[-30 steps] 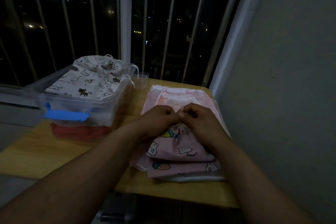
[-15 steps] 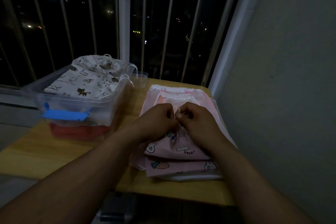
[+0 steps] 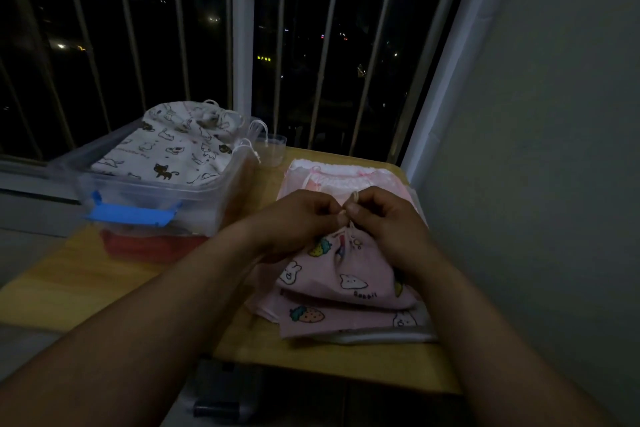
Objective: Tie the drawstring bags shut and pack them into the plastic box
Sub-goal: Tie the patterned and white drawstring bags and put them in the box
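A pink rabbit-print drawstring bag (image 3: 349,274) lies on top of a stack of pink bags (image 3: 332,317) on the wooden table (image 3: 86,284). Its mouth is gathered tight. My left hand (image 3: 298,218) and my right hand (image 3: 384,218) meet just above that mouth, each pinching the bag's white drawstring (image 3: 350,204). At the left stands the clear plastic box (image 3: 194,198) with a blue latch (image 3: 130,213). A white cat-print bag (image 3: 176,146) lies inside it, its cords hanging over the rim.
A small clear cup (image 3: 273,149) stands behind the box. More pink bags with white lace tops (image 3: 343,177) lie beyond my hands. A metal railing (image 3: 242,45) runs along the back. A grey wall (image 3: 536,149) closes the right side.
My hands have stayed together over the bag's mouth, working the string. The bag's top has been drawn tighter and lifted slightly.
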